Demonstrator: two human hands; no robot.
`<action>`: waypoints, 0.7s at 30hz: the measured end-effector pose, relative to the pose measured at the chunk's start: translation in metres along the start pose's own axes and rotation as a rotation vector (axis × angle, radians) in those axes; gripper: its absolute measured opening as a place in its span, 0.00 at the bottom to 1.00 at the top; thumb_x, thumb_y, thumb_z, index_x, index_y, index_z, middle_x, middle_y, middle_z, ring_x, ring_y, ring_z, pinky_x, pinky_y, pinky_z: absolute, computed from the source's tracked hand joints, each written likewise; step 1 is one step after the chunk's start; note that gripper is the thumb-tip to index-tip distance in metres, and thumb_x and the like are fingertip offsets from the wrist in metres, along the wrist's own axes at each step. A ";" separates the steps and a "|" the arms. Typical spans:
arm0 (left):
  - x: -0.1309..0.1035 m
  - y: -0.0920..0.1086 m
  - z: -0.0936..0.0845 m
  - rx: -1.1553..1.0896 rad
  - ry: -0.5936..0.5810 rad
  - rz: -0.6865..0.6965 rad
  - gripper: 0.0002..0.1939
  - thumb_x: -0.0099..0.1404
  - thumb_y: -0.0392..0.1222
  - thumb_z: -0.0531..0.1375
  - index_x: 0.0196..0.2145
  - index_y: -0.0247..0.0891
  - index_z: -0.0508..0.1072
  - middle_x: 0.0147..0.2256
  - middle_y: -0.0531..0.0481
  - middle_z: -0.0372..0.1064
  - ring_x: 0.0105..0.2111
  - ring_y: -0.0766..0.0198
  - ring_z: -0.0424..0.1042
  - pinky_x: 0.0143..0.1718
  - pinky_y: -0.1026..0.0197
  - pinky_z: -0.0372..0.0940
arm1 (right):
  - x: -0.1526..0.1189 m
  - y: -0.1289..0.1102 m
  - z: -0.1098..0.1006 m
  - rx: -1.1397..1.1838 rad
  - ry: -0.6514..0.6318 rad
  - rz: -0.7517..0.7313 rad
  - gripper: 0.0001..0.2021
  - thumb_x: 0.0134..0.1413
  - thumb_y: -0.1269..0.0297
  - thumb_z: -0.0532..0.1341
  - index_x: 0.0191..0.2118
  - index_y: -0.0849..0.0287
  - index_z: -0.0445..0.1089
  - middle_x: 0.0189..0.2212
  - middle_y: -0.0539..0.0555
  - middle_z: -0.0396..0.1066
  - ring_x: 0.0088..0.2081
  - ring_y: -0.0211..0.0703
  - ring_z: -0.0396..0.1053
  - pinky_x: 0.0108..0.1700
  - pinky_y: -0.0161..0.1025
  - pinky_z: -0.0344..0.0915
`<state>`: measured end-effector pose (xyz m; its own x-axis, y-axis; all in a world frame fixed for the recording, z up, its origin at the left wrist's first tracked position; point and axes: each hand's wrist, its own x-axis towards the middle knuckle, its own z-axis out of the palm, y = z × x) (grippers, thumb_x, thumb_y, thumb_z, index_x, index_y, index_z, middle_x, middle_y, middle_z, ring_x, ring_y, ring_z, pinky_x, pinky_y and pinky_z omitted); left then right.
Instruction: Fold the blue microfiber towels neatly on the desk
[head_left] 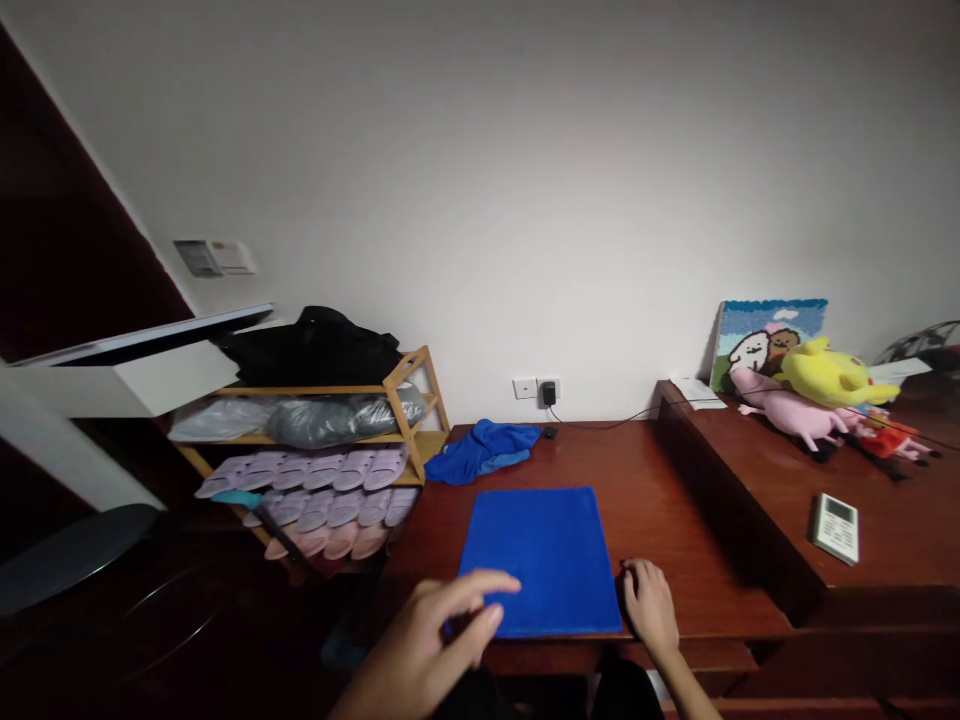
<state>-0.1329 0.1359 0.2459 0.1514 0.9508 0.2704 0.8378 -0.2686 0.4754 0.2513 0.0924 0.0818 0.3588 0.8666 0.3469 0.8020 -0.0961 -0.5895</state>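
Observation:
A blue cloth (536, 555) lies flat and roughly square on the reddish-brown wooden desk (705, 580). My left hand (442, 630) is over its lower left corner, thumb and forefinger apart, with nothing held between them. Beside the cloth's lower right edge, my right hand (651, 602) rests on the desk with its fingers bent; whether anything is under them is hidden. A second blue cloth (484, 450) sits crumpled at the desk's back left.
Against the wall, a charger (549, 393) is plugged in, its cable running right. At left stands a wooden rack (397, 410) with slippers (360, 467) and a black bag (319, 350). The raised right surface holds plush toys (825, 375) and a calculator (836, 527).

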 end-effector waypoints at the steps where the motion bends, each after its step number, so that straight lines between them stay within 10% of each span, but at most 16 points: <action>1: 0.009 0.000 -0.002 -0.017 -0.036 0.028 0.18 0.71 0.57 0.57 0.40 0.40 0.78 0.38 0.52 0.76 0.35 0.61 0.73 0.38 0.59 0.70 | 0.001 0.001 0.001 -0.016 -0.008 0.007 0.19 0.68 0.58 0.47 0.45 0.56 0.74 0.46 0.60 0.74 0.48 0.53 0.70 0.54 0.47 0.63; 7: 0.069 -0.004 0.042 -0.013 -0.097 0.068 0.27 0.74 0.54 0.45 0.26 0.42 0.74 0.28 0.49 0.75 0.30 0.60 0.74 0.36 0.61 0.66 | 0.032 -0.005 0.012 -0.127 -0.083 0.055 0.21 0.67 0.58 0.45 0.47 0.55 0.75 0.46 0.60 0.75 0.47 0.54 0.71 0.51 0.48 0.65; 16: 0.115 0.003 0.153 0.089 -0.124 0.249 0.26 0.73 0.47 0.45 0.62 0.41 0.70 0.65 0.44 0.66 0.66 0.53 0.63 0.68 0.48 0.59 | 0.125 -0.039 0.065 -0.131 -0.300 -0.105 0.28 0.67 0.57 0.47 0.69 0.55 0.61 0.71 0.54 0.54 0.72 0.51 0.50 0.71 0.53 0.49; 21: 0.133 -0.034 0.178 0.314 -0.143 0.207 0.30 0.75 0.51 0.45 0.69 0.37 0.59 0.70 0.41 0.56 0.70 0.52 0.55 0.70 0.45 0.53 | 0.130 -0.029 0.083 -0.185 -0.338 -0.098 0.30 0.69 0.53 0.43 0.73 0.55 0.51 0.73 0.51 0.48 0.73 0.50 0.44 0.73 0.55 0.42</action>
<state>-0.0477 0.2985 0.1167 0.3869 0.8994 0.2035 0.8980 -0.4176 0.1384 0.2348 0.2488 0.0839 0.1238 0.9855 0.1164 0.9083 -0.0653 -0.4132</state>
